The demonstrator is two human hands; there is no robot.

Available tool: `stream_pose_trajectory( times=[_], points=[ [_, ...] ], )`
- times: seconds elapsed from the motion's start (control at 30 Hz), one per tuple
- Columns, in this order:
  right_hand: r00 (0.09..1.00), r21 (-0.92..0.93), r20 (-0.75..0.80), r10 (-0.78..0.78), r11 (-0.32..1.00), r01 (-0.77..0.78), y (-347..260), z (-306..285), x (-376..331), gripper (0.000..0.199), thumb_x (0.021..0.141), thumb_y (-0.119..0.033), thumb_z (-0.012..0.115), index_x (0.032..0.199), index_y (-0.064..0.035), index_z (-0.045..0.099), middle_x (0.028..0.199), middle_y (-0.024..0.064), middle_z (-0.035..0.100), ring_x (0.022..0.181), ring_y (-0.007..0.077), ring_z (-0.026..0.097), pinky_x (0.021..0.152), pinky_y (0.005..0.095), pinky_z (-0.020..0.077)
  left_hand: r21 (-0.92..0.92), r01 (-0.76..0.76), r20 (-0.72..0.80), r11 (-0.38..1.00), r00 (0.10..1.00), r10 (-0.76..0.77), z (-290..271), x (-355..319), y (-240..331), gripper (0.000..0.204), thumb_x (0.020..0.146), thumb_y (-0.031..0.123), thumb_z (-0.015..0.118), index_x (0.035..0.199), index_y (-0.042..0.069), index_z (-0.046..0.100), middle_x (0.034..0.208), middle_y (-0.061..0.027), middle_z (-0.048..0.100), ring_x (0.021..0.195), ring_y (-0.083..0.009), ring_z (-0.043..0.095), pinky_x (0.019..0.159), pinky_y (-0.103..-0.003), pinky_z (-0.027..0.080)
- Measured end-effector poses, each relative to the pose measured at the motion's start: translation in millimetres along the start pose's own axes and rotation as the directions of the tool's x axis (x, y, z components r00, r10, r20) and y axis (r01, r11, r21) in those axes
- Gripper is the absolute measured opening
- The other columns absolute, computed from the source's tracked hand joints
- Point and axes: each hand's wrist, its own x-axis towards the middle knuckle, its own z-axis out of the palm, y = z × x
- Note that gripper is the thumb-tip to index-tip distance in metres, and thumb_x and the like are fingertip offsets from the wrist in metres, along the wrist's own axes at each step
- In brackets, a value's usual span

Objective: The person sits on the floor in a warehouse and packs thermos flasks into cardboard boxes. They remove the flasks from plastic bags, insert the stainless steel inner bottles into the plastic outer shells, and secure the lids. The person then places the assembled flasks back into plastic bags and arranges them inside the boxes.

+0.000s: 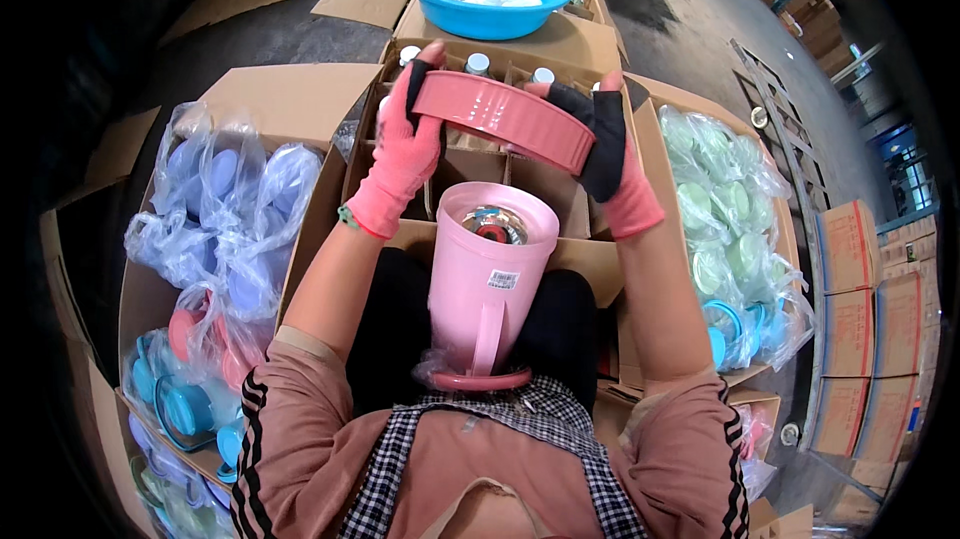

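Note:
Between both hands I hold up a wide, darker pink plastic ring-shaped part, tilted down toward the right. My left hand, in a pink and black glove, grips its left end. On its right end are the closed fingers of my right hand, gloved the same way. Below it, a light pink jug with a side handle and white label stands between my thighs. A shiny round liner shows in its open top. Near my apron a darker pink round piece lies at the jug's base.
Ahead is a divided carton with several capped bottles, and beyond it a blue basin of white discs. Bagged purple parts fill a left carton; bagged green parts fill a right one. Stacked cartons stand far right.

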Motion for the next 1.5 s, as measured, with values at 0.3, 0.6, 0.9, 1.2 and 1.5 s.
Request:
stream_pose_trajectory(
  times=[0.3,0.6,0.9,1.2,1.5],
  points=[
    [0.984,-0.214,0.047,-0.173,0.96,0.179,85,-81,-25,0.046,0.09,-0.035,0.041,0.092,0.0072,0.057,0.109,0.0169,0.053,0.095,0.0188,0.053,0.087,0.0306,0.0395,-0.233,0.588,0.445,0.775,0.773,-0.452,-3,-85,-26,0.051,0.086,0.035,0.043,0.123,0.0,0.038,0.129,-0.0124,0.037,0.117,-0.0199,0.037,0.097,-0.031,0.028],
    [0.93,-0.442,0.197,-0.309,0.819,0.366,72,-61,-48,0.04,0.087,-0.029,0.04,0.096,0.005,0.058,0.113,0.0182,0.052,0.105,0.0255,0.048,0.092,0.035,0.0354,-0.159,0.326,0.363,0.932,0.897,-0.252,-4,-97,-5,0.038,0.079,0.011,0.046,0.114,0.0,0.041,0.128,-0.0187,0.037,0.116,-0.031,0.038,0.097,-0.036,0.029],
    [0.724,-0.715,0.629,-0.284,0.155,0.682,38,-50,-95,0.068,0.061,-0.036,0.07,0.113,0.001,0.046,0.109,0.0204,0.05,0.108,0.0384,0.043,0.098,0.045,0.029,0.135,-0.125,0.668,0.983,0.745,0.003,-30,-73,29,0.084,0.052,0.034,0.079,0.118,0.001,0.037,0.117,-0.022,0.042,0.113,-0.0408,0.037,0.098,-0.049,0.027],
    [0.753,-0.765,0.641,-0.149,-0.041,0.643,36,-53,-107,0.055,0.053,-0.032,0.075,0.09,-0.0004,0.05,0.093,0.0161,0.049,0.09,0.0357,0.049,0.088,0.0457,0.0384,0.304,-0.252,0.738,0.919,0.672,-0.06,-23,-61,53,0.067,0.049,0.036,0.079,0.099,0.0,0.051,0.1,-0.0173,0.048,0.097,-0.0385,0.045,0.091,-0.048,0.033],
    [0.754,-0.766,0.643,-0.134,-0.121,0.631,30,-37,-115,0.052,0.055,-0.034,0.074,0.089,-0.002,0.051,0.092,0.0143,0.049,0.092,0.0335,0.049,0.089,0.0455,0.0377,0.313,-0.352,0.684,0.882,0.728,0.047,-13,-74,65,0.064,0.049,0.035,0.077,0.097,0.0,0.052,0.099,-0.0161,0.049,0.095,-0.0365,0.047,0.089,-0.049,0.035]
  ],
)
